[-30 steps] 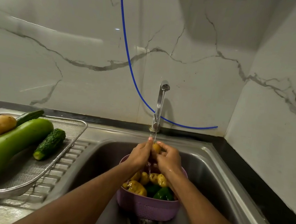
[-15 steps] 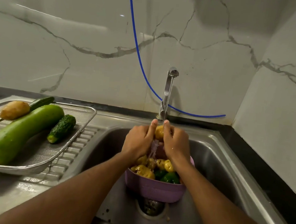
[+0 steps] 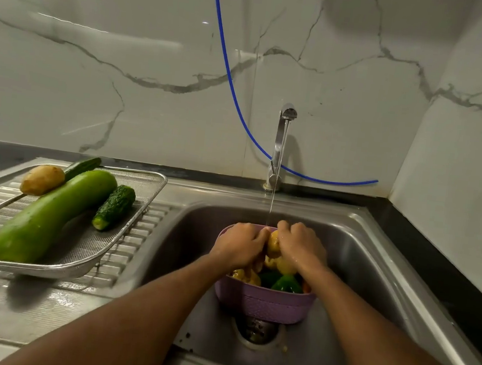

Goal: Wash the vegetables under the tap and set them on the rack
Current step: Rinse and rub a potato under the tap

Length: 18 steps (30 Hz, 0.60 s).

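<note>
Both grips closed round one potato (image 3: 274,246), left hand (image 3: 239,246) and right hand (image 3: 301,248) curled against it from either side, fingers wrapped over the top. Held at centre frame, directly beneath the thin stream of water (image 3: 270,209) falling from the tap (image 3: 281,145), presumably so that the flow lands on the skin while the fingers rub it. Kept just above the purple basket (image 3: 262,303), which sits in the sink (image 3: 373,270) over the drain (image 3: 257,331); likely placed so that run-off and grit pass straight down, and so that a dropped potato lands back among the rest. Inside the basket, more yellowish potatoes (image 3: 246,275) and a green pepper (image 3: 287,284), apparently waiting their turn.

Over at left of frame, on the ribbed draining board of the table, a metal mesh rack (image 3: 127,230), holding what look like finished pieces: a long pale-green gourd (image 3: 52,216) lying diagonally, a potato on the rack (image 3: 42,180) touching its upper end, a bumpy dark cucumber (image 3: 114,207) just beside it on the right, and a second dark cucumber (image 3: 82,164) poking out behind. Probably laid on mesh for dripping dry.

Running down the marble wall to behind the tap, a blue hose (image 3: 230,77), not involved.

Judged partway through: several pieces racked, a basketful left.
</note>
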Each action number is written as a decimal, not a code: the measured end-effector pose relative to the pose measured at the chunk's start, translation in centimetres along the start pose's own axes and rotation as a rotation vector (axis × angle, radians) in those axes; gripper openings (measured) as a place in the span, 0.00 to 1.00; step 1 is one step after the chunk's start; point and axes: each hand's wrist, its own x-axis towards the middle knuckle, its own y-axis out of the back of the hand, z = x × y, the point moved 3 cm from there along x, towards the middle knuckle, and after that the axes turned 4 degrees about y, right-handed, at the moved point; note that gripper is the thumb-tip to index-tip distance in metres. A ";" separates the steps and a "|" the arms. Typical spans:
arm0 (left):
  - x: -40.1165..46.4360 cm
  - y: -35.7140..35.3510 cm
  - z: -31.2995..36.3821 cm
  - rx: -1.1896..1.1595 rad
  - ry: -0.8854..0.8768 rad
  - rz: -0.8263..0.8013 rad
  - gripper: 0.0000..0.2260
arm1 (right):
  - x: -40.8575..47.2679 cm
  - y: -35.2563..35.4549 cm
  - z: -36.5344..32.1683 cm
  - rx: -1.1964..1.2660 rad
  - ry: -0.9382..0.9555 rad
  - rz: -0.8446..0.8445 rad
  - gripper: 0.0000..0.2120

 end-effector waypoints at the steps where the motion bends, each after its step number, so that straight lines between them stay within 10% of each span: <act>1: -0.1 0.3 0.3 -0.029 -0.017 0.004 0.20 | 0.2 0.4 -0.1 0.017 0.009 0.040 0.23; 6: -0.5 1.9 2.5 -0.244 -0.180 -0.012 0.15 | 1.0 0.8 0.4 0.089 0.020 0.019 0.24; 18: -2.1 4.5 5.6 0.212 -0.203 -0.078 0.20 | -0.1 0.7 0.6 0.442 -0.010 -0.189 0.25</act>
